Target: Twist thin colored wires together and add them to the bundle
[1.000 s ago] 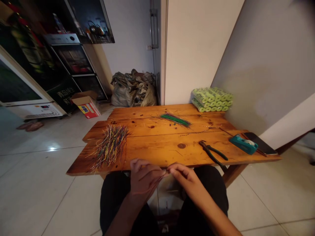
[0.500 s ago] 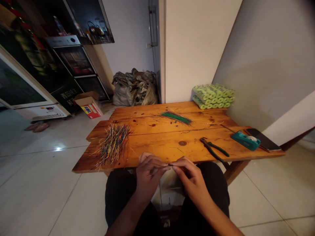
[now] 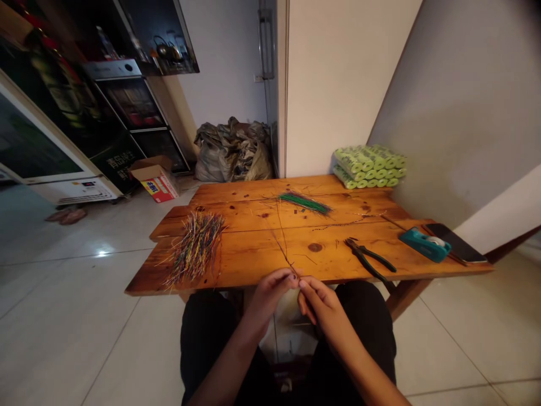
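Thin dark wires [image 3: 285, 252] rise from between my fingertips over the front edge of the wooden table [image 3: 253, 248]. My left hand [image 3: 276, 287] pinches their lower end. Right beside it, my right hand [image 3: 315, 296] has thumb and fingers closed on the same wires, the fingertips nearly touching. To the left on the table lies a loose pile of multicoloured wires [image 3: 196, 245]. Farther back is a bundle of green wires [image 3: 304, 202]. Pliers with dark green handles [image 3: 369, 259] rest to the right of my hands, jaws toward the back left.
A teal tape dispenser [image 3: 425, 245] and a dark phone [image 3: 456, 242] lie at the table's right end. Packs of green rolls [image 3: 369, 166] stand at the back right. Beyond the table are bulging bags [image 3: 232, 152] and an open cardboard box [image 3: 156, 179] on the floor.
The wires now stand up from my fingers and show clearly. My left hand has turned and shifted slightly right; my right hand's fingers have curled downward. The view has moved slightly.
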A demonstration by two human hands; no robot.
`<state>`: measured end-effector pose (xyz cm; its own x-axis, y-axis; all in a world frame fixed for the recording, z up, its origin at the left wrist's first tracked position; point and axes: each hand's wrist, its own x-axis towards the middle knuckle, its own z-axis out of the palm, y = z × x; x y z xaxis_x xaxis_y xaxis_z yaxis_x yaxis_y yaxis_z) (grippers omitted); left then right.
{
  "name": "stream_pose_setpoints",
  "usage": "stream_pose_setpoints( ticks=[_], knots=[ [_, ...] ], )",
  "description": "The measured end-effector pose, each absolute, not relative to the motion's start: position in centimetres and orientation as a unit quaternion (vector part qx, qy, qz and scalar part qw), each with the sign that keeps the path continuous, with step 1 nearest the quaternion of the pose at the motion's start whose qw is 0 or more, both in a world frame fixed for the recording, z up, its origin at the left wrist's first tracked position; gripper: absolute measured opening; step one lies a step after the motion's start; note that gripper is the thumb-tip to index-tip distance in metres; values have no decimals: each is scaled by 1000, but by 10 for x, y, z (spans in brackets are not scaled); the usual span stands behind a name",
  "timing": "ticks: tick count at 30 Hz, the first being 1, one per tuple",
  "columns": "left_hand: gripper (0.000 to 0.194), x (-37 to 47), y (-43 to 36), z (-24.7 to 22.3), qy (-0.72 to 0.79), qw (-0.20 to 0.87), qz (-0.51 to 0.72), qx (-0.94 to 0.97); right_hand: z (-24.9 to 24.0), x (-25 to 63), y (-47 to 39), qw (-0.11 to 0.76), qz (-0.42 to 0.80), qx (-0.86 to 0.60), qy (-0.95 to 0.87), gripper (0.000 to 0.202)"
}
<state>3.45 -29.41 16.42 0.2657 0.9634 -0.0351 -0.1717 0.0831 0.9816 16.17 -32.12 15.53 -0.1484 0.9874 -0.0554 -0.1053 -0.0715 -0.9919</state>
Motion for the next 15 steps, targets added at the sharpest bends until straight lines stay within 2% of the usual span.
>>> stream_pose_setpoints(
  ticks=[5,10,11,13,15],
  knots=[
    [19,31,-295,145,448,586,506,447,147,144,-323,433,683,-407,-424,30],
    [26,-44,-260,144,537,421,598,421,104,154,-333,308,751,-408,-417,42],
    [30,-67,-249,147,563,393,585,432,92,162,-334,302,739,-432,-419,44],
    [37,-114,-225,155,662,329,470,483,72,182,-333,324,695,-489,-417,50],
    [32,-153,-201,162,704,298,417,491,61,200,-329,361,638,-525,-432,48]
  ],
)
